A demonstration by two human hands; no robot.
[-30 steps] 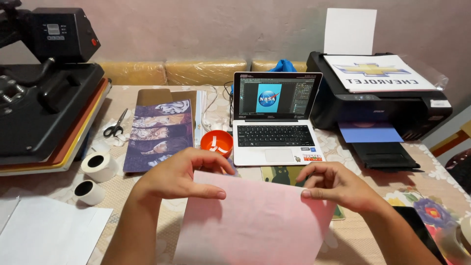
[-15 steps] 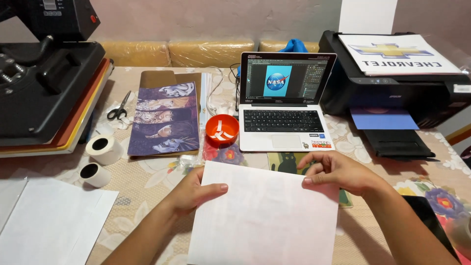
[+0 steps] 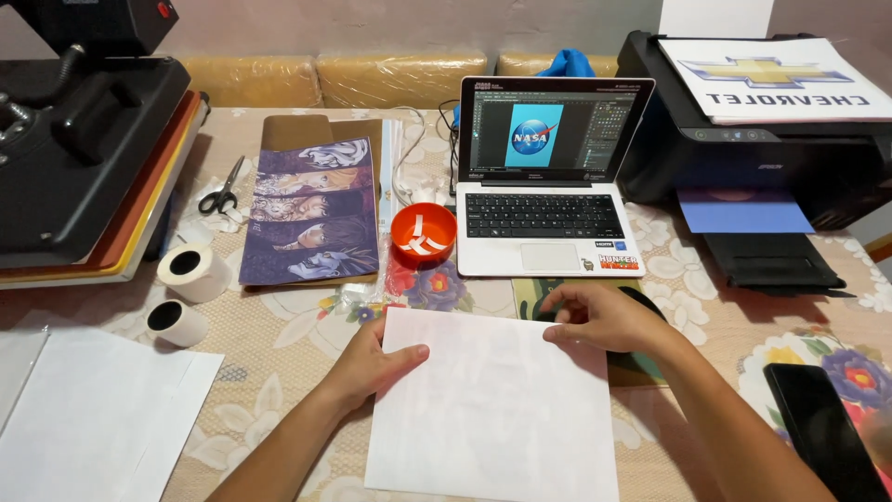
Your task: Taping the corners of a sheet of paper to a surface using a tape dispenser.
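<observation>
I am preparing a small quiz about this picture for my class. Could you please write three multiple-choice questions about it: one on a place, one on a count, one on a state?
1. Where does the round orange bowl stand?
A. left of the open white laptop
B. on the black printer
C. on the black heat press

2. How many white tape rolls lie beside the press?
A. one
B. two
C. four

3. How is the white paper sheet under the hands?
A. rolled up
B. torn in half
C. lying flat on the flowered tablecloth

Answers: 1 A, the bowl sits just off the laptop's left edge. 2 B, two rolls lie one below the other. 3 C, the left hand and right hand rest on the sheet's upper corners while it lies flat.
</observation>
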